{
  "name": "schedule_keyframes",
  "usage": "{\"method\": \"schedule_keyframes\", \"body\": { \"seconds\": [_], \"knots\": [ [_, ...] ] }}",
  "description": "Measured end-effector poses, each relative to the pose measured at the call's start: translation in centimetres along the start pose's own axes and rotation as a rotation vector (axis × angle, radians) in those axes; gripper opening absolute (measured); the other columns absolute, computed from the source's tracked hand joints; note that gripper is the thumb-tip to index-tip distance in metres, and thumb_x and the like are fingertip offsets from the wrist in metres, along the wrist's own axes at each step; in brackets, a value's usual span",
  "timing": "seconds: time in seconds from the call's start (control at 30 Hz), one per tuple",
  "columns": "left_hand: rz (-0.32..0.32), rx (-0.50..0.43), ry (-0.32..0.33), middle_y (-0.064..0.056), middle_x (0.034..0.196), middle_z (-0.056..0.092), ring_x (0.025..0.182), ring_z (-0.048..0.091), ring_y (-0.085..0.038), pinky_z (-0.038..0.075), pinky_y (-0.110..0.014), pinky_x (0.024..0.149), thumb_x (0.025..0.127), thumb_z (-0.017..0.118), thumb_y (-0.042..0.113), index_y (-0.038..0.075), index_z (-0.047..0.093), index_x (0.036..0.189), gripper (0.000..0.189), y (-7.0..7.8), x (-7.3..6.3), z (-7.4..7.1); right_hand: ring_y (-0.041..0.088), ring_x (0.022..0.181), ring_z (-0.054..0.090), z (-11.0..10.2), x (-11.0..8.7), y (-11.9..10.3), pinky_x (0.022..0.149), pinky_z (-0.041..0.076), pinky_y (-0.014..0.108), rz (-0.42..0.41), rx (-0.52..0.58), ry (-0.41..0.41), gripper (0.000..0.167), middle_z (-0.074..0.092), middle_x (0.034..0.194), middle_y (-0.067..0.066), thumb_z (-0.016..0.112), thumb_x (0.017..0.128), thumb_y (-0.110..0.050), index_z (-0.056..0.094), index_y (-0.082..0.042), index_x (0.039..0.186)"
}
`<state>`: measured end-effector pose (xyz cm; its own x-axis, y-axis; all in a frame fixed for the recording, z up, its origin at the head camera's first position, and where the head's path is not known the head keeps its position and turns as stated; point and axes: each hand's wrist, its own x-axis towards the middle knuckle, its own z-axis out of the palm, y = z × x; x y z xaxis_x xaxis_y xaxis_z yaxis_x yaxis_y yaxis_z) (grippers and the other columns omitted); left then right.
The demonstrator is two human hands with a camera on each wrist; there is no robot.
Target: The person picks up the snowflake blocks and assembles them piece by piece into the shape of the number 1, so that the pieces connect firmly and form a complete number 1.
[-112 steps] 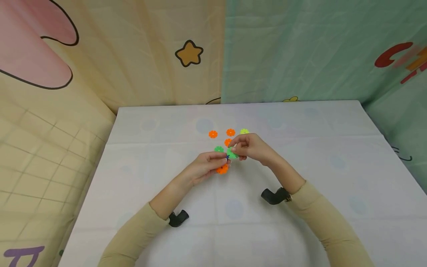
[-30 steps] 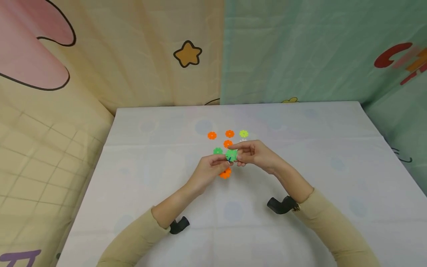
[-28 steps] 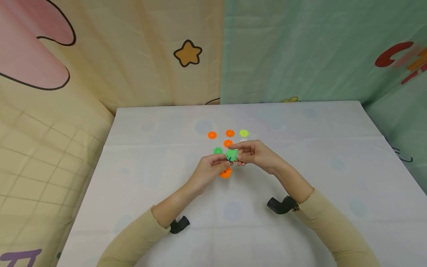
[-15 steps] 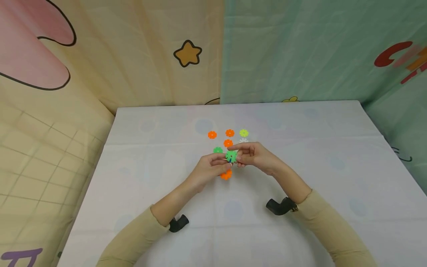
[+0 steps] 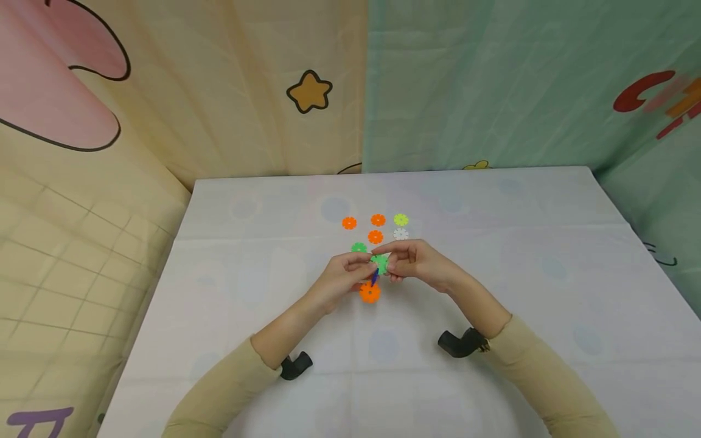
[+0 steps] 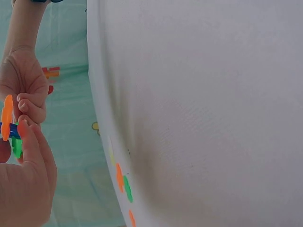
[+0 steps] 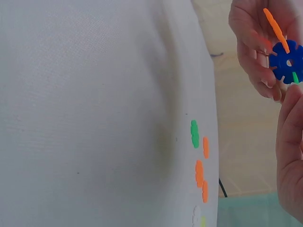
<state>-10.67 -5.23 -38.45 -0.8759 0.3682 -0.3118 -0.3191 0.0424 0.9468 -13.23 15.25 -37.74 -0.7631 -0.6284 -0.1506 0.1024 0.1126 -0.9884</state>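
Observation:
Both hands meet over the middle of the table around a small joined piece of notched, flower-shaped plastic discs. My left hand (image 5: 339, 280) grips the blue disc (image 7: 279, 59) between thumb and fingers. An orange disc (image 5: 369, 292) stands in one of its notches, on the side nearer me. At the opposite side a green disc (image 5: 380, 263) meets the blue one's edge, as the right wrist view shows. The thumb and fingers of my right hand (image 5: 418, 261) pinch this green disc, the index finger stretched along its top.
Loose discs lie flat on the white table (image 5: 263, 274) beyond the hands: several orange (image 5: 378, 220), one green (image 5: 358, 247), one white (image 5: 401, 233) and one yellow-green (image 5: 401, 219). Printed curtains (image 5: 465, 91) rise behind the table. A black wrist mount (image 5: 462, 343) sits under each forearm.
The right hand has come slightly nearer with the green disc, uncovering the white disc. The joined piece has tilted, so more of the blue and orange discs shows. Both hands keep their hold.

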Motion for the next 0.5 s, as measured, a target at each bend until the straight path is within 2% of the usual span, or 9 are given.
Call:
{"method": "schedule_keyframes", "body": {
  "seconds": [0.1,0.27,0.5],
  "knots": [
    [-0.016,-0.042,0.008,-0.019,0.102,0.066,0.078,0.063,-0.013,0.052,-0.024,0.072,0.093,0.057,0.011,-0.009,0.055,0.117,0.032,0.03,0.07,0.1,0.03,0.071,0.057,0.03,0.05,0.2,0.07,0.051,0.035,0.005,-0.007,-0.007,0.037,0.058,0.08,0.013,0.054,0.09,0.003,0.051,0.007,0.126],
    [-0.035,-0.065,0.017,-0.002,0.086,0.066,0.079,0.064,-0.017,0.052,-0.023,0.069,0.092,0.058,0.011,-0.009,0.058,0.109,0.026,-0.01,0.13,0.17,0.029,0.07,0.057,0.04,0.05,0.36,0.071,0.052,0.037,0.005,-0.01,-0.014,0.038,0.059,0.081,0.015,0.054,0.09,0.004,0.05,0.008,0.127],
    [-0.044,-0.048,0.04,-0.007,0.092,0.066,0.086,0.064,-0.023,0.052,-0.023,0.07,0.092,0.058,0.013,-0.007,0.059,0.109,0.026,-0.21,0.27,0.06,0.033,0.074,0.058,-0.06,0.11,0.26,0.074,0.052,0.04,0.015,-0.01,0.0,0.039,0.061,0.083,0.014,0.056,0.089,0.002,0.049,0.009,0.127]
  ]
}}
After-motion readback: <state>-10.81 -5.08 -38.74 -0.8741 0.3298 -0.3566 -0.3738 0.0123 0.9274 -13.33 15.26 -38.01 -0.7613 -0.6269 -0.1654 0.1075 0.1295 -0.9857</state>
